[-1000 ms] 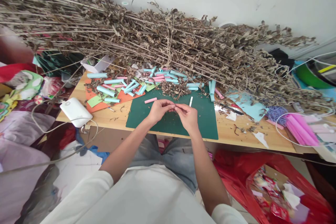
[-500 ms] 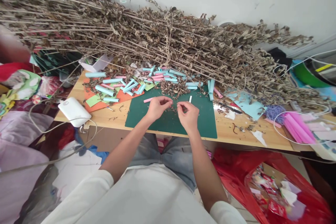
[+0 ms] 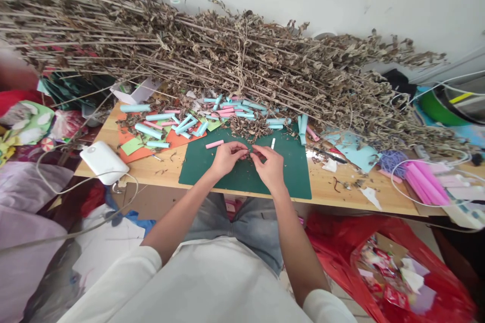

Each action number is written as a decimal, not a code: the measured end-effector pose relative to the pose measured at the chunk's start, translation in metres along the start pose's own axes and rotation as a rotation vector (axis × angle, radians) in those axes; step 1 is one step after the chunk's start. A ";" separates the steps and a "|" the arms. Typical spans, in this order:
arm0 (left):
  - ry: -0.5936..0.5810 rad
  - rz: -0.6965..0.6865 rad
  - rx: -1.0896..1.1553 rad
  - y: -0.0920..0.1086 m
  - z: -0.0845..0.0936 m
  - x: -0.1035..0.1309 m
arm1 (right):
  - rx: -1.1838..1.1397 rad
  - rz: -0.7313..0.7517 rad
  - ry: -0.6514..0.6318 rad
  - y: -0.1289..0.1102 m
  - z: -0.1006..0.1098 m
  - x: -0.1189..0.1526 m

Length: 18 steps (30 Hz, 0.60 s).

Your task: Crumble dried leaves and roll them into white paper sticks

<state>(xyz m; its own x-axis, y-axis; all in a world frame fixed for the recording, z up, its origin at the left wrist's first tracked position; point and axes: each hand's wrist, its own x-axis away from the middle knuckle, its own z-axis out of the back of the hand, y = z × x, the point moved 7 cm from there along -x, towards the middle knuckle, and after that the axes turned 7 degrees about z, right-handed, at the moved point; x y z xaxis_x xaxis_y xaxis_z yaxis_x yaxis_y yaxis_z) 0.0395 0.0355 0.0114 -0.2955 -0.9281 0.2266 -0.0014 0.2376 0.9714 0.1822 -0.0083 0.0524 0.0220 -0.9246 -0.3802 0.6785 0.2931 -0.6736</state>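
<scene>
My left hand [image 3: 228, 158] and my right hand [image 3: 268, 163] are over the green cutting mat [image 3: 242, 181], fingertips close together above some dried leaf crumbs. The fingers of each are pinched; whatever sits between them is too small to make out. A pink paper roll [image 3: 214, 144] lies just left of my left hand on the mat. Behind my right hand is a small white piece [image 3: 273, 143]. Crumbled dried leaves [image 3: 250, 127] are heaped at the mat's back edge, beside blue paper rolls [image 3: 186, 123] and pink ones.
Dried stalks [image 3: 212, 55] stretch across the back of the wooden table [image 3: 162, 174]. A white power bank [image 3: 104, 162] with a cable lies left. Right are light blue paper [image 3: 356, 150], purple string [image 3: 394, 162] and pink paper [image 3: 424, 184]. A red bag [image 3: 329, 242] hangs below.
My right hand has shifted slightly left and its fingertips are nearer to my left hand's. The pink roll beside my left hand shows more fully. The whole view has shifted a little.
</scene>
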 end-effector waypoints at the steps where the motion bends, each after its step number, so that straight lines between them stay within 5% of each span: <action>1: -0.009 -0.001 0.001 0.000 -0.001 0.000 | -0.037 -0.007 0.013 -0.001 0.002 0.000; 12: 0.023 -0.101 -0.159 0.004 -0.008 0.007 | 0.039 0.002 0.051 -0.006 -0.003 0.000; 18: 0.025 0.003 0.078 -0.002 -0.003 0.002 | -0.148 -0.142 0.126 0.010 -0.001 0.006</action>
<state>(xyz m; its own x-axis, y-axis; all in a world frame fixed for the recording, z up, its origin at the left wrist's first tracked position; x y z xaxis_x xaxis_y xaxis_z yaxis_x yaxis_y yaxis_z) 0.0422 0.0326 0.0096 -0.2719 -0.9340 0.2318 -0.0749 0.2607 0.9625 0.1883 -0.0103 0.0432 -0.1639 -0.9244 -0.3444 0.5532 0.2029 -0.8080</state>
